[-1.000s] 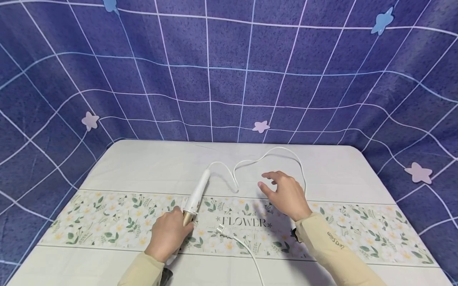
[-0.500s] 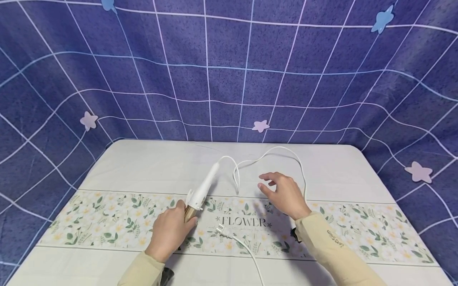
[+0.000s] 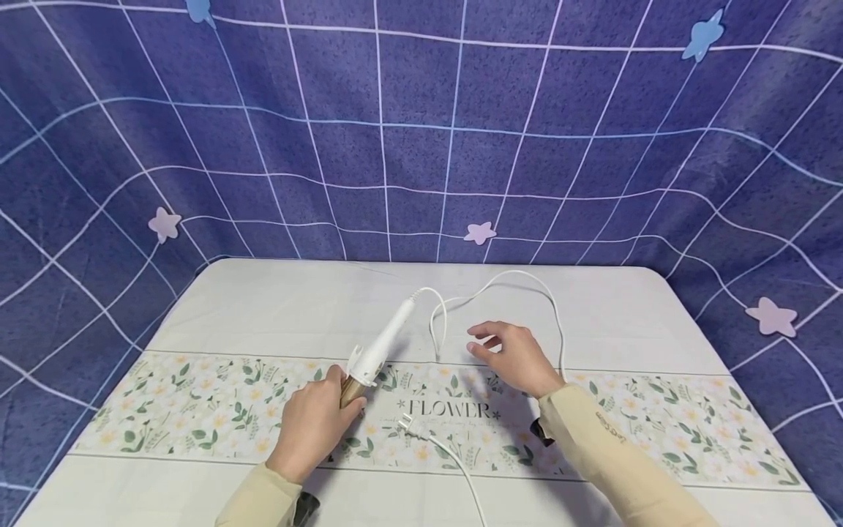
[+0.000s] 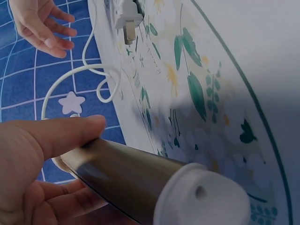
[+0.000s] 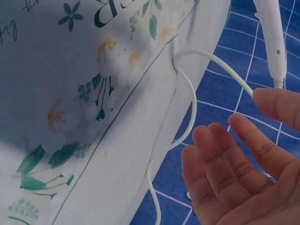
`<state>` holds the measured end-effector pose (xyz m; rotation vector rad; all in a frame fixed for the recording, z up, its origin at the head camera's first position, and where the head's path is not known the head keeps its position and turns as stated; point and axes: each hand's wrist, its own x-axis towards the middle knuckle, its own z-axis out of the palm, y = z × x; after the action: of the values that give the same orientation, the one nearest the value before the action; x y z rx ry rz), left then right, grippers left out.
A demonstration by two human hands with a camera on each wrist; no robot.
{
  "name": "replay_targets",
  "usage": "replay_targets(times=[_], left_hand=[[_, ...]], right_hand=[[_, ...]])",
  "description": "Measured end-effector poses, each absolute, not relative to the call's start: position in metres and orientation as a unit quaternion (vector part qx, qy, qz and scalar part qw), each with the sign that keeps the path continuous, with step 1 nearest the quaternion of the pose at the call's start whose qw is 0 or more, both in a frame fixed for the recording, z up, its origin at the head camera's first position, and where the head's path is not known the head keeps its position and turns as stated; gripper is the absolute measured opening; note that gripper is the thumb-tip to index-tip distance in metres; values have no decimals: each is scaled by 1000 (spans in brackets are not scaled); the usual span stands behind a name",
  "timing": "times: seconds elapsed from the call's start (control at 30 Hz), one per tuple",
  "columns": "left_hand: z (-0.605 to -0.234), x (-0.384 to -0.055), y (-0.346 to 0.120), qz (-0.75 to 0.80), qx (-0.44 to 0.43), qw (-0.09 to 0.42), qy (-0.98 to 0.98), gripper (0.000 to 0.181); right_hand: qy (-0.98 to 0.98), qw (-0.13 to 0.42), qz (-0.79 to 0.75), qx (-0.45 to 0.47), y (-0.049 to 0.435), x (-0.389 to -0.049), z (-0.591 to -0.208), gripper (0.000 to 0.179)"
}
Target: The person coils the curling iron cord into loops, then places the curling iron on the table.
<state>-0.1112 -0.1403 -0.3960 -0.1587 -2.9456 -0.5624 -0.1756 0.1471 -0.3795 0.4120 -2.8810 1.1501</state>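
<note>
The left hand (image 3: 315, 421) grips the curling iron (image 3: 378, 354) by its barrel (image 4: 124, 173), above the bench (image 3: 276, 307); the right hand (image 3: 519, 357), loosely spread, holds nothing. Probably light, stiff, smooth; best held by its handle (image 3: 391, 336).

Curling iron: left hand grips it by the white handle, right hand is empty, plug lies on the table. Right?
Not quite: the left hand grips the curling iron by its gold barrel, not the white handle; the left wrist view shows it. The rest stands: the right hand is empty and the plug lies on the table.
</note>
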Motion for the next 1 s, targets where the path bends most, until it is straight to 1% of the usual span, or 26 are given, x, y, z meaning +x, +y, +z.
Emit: replay_targets(times=[0.37, 0.63, 0.9, 1.0], left_hand=[[-390, -111, -137, -198, -60, 75, -976, 35], [-387, -111, -135, -198, -68, 89, -974, 36], [-382, -110, -133, -198, -79, 109, -971, 37], [-380, -109, -132, -199, -83, 114, -970, 37]], right_hand=[[-912, -17, 389, 128, 145, -181, -387, 30], [-901, -18, 406, 151, 144, -188, -391, 31], [-881, -38, 439, 170, 139, -190, -394, 24], [-876, -37, 444, 183, 137, -189, -394, 22]])
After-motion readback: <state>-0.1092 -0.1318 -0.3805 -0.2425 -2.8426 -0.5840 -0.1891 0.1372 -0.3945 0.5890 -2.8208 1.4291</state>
